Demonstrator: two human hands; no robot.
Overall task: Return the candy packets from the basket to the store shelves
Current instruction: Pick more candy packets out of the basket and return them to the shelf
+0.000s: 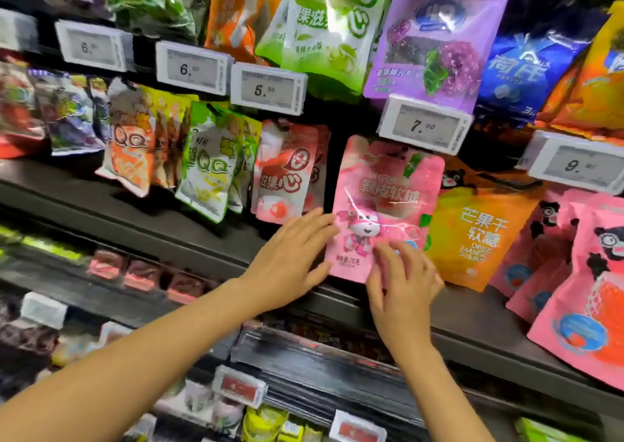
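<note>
— Where is the candy packet right now?

— The pink candy packet (pixel 385 205) hangs in the middle row of the store shelf (pixel 202 239), just under the price tag reading 7.00 (pixel 426 125). Its long axis runs nearly top to bottom, leaning a little: the top edge tips toward the right, the bottom corner toward the left. The printed face with the cartoon robot figure points outward at the camera, right way up.

— And the hands?

— The left hand (pixel 290 255) lies flat with its fingers straight and spread, fingertips touching the packet's left edge low down. The right hand (pixel 403 286) is at the packet's bottom right corner, fingers loosely spread over the lower face; I cannot tell whether the thumb pinches the corner from behind.

— What sits beside it?

— To the right, an orange mango gummy bag (pixel 479 235), partly overlapped by the pink packet's edge. To the left, a red and white packet (pixel 287 171), then a green QQ packet (pixel 209 164). Above hangs a purple bag (pixel 435 36).
</note>
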